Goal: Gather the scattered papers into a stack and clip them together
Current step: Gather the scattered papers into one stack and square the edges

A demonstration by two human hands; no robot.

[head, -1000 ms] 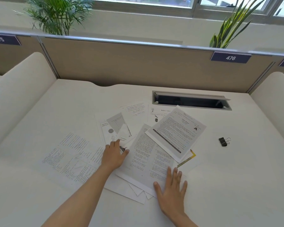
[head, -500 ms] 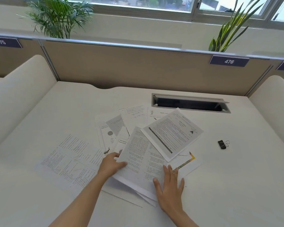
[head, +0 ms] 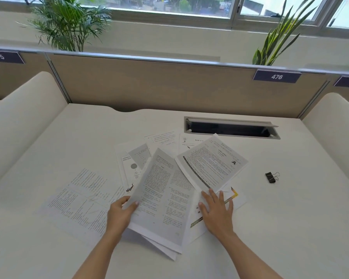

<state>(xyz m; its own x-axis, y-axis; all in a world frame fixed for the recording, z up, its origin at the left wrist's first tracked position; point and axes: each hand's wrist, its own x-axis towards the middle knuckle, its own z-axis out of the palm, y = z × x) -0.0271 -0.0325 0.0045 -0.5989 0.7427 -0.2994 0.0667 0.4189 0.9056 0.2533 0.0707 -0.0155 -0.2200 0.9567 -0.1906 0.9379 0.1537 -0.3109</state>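
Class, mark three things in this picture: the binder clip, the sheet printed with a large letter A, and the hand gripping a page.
binder clip (head: pixel 270 177), head view, on its black body.
sheet with letter A (head: pixel 214 163), head view, mid-page text.
left hand (head: pixel 120 213), head view, back of the hand.

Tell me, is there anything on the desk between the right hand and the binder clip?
Nothing visible blocks it. The right hand lies flat on the papers, and the binder clip sits apart on the bare desk farther right. Only a paper corner with a yellow stripe lies near that path.
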